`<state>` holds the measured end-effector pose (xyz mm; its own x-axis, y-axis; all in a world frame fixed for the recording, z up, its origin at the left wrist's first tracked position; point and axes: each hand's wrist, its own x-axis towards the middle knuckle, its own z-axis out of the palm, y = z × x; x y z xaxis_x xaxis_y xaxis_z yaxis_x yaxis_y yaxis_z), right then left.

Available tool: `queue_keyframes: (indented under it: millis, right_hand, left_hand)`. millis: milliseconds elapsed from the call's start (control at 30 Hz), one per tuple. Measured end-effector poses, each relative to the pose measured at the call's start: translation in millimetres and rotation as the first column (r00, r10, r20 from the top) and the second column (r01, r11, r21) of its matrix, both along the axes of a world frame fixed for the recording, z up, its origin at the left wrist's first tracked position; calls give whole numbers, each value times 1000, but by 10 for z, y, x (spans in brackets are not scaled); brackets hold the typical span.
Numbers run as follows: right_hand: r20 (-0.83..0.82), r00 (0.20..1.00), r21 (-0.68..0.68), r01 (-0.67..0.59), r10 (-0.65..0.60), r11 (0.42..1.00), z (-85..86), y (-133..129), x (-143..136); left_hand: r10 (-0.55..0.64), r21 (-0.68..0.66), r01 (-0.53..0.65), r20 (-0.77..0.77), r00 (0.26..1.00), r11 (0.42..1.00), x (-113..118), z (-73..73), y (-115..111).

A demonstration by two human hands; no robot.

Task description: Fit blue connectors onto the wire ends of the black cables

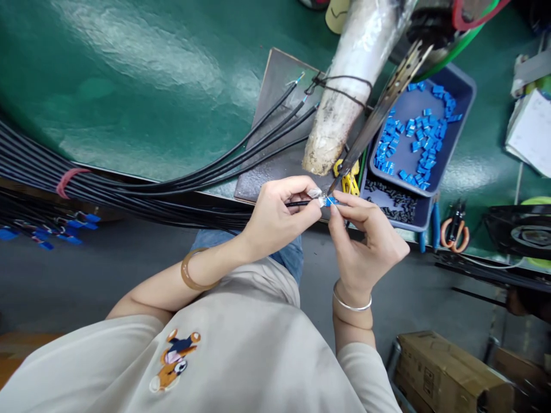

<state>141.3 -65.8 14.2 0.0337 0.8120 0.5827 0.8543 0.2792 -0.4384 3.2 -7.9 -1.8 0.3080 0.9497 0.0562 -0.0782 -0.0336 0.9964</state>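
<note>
My left hand [282,215] pinches the end of a black cable [297,203] between thumb and fingers, with its pale stripped end showing at the fingertips. My right hand [365,235] pinches a small blue connector [330,201] that meets the cable end. Just above this join is the dark, narrow tip of a long metal tool resembling a mounted soldering iron [379,117]. Whether it touches the wires is too small to tell. Under the wrapped tube's mouth lies a yellow tool [350,176]. More black cables [181,186] run in a bundle from the left.
A wrapped tube [344,97] hangs over the dark board [275,74]. To the right are a bin [467,86] of blue connectors and a bin [424,221] of small black parts. Orange-handled cutters [455,232] lie farther right. Finished-looking blue cable ends [64,229] hang at left.
</note>
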Motion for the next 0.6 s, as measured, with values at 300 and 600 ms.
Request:
queue_keyframes:
  millis: [300, 600]
  right_hand:
    - [-2, 1000, -54, 23, -23, 998, 20, -5, 6]
    - [-7, 1000, -10, -12, 12, 1000, 75, 32, -3]
  left_hand:
    - [65, 12, -64, -54, 996, 998, 40, -3, 5]
    - [110, -31, -110, -13, 994, 993, 54, 48, 6]
